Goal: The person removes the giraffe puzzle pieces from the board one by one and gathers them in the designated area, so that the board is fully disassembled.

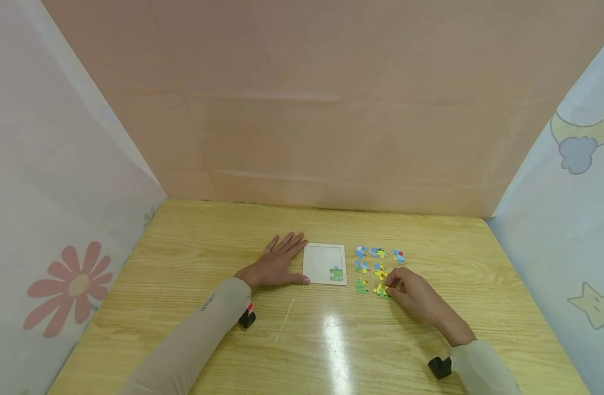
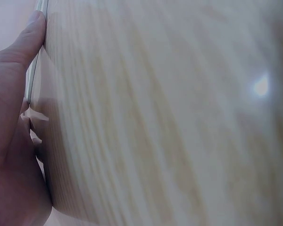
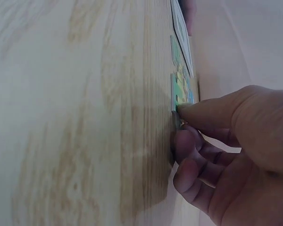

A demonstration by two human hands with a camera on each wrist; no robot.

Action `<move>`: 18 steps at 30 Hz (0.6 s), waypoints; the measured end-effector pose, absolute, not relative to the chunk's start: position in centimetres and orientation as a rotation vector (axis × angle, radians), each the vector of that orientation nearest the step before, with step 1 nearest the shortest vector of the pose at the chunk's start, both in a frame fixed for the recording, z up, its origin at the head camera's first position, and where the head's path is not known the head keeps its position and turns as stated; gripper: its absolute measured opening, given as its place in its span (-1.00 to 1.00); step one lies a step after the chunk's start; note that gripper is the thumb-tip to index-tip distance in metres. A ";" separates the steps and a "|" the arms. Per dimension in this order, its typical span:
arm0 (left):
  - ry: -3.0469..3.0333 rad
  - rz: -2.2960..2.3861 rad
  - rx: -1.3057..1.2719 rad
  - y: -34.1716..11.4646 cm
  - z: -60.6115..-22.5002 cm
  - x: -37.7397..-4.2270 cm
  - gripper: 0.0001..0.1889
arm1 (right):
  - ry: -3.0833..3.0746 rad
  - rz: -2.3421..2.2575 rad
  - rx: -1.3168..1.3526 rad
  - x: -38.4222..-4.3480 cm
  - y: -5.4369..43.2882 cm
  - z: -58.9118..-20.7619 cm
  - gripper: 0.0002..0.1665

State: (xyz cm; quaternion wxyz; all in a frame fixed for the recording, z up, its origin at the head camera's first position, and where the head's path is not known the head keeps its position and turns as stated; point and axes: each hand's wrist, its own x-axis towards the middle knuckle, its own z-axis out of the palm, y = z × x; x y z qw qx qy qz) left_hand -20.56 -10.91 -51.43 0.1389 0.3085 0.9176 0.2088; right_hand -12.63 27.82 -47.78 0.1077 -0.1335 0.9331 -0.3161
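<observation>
A square white puzzle tray (image 1: 323,258) lies on the table, with one green puzzle piece (image 1: 336,274) in its lower right corner. My left hand (image 1: 274,267) lies with fingers spread at the tray's left side, thumb and fingertips touching its edge. In the left wrist view the thumb (image 2: 30,40) rests along that edge. To the right of the tray, my right hand (image 1: 414,292) pinches a yellow and green puzzle piece (image 1: 381,291) at its right edge. The right wrist view shows the thumb on this green piece (image 3: 176,92), with the other fingers curled beside it.
Several loose blue, yellow and green pieces (image 1: 362,267) lie in rough rows between the tray and my right hand. One blue piece with a red spot (image 1: 399,255) sits at the far right of them. Papered walls (image 1: 302,137) enclose the wooden table (image 1: 208,236).
</observation>
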 end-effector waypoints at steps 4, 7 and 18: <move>2.650 0.607 0.888 -11.0 -51.4 -20.5 0.12 | 2.754 -0.915 -0.398 -12.5 27.7 -47.8 -0.92; 2.652 0.605 0.887 -11.0 -51.3 -20.4 0.12 | 2.760 -0.904 -0.400 -12.5 27.6 -47.7 -0.93; 2.644 0.624 0.886 -10.8 -51.1 -20.4 0.11 | 2.762 -0.919 -0.424 -13.4 26.1 -46.7 -0.97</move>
